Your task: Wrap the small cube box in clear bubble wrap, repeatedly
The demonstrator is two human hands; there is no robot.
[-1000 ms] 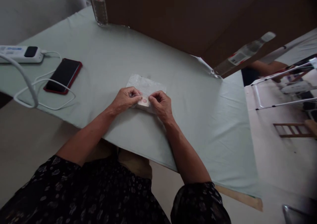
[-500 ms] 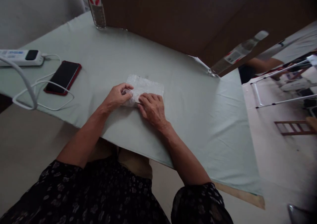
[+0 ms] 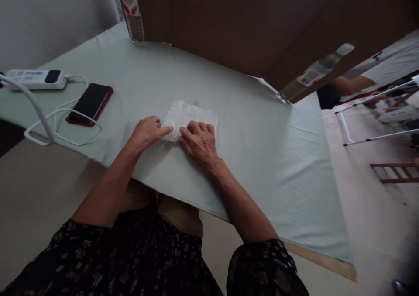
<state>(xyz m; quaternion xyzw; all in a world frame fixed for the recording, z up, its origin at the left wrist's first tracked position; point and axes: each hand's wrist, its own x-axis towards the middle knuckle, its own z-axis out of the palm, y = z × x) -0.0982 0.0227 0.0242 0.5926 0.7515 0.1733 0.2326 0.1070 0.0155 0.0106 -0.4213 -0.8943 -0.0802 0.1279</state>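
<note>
A small piece of clear bubble wrap [image 3: 191, 112] lies on the cloth-covered table in front of me; whether anything is inside it I cannot tell. My left hand [image 3: 147, 132] is at its left edge, thumb stretched out onto the plastic and apart from the bent fingers. My right hand [image 3: 200, 143] rests over its near right part, fingers bent and closed down on the wrap, hiding that corner.
On the left lie a phone [image 3: 90, 104] with a white cable and a power strip [image 3: 37, 78]. A large brown box [image 3: 212, 25] stands at the back, with a water bottle [image 3: 132, 16] at its left and another bottle [image 3: 316, 72] at its right. Another person's arm [image 3: 353, 85] shows beyond.
My left hand has drawn back slightly to the left and its thumb has straightened, loosening from the bubble wrap. My right hand has shifted slightly left on the wrap. The view has moved a little.
</note>
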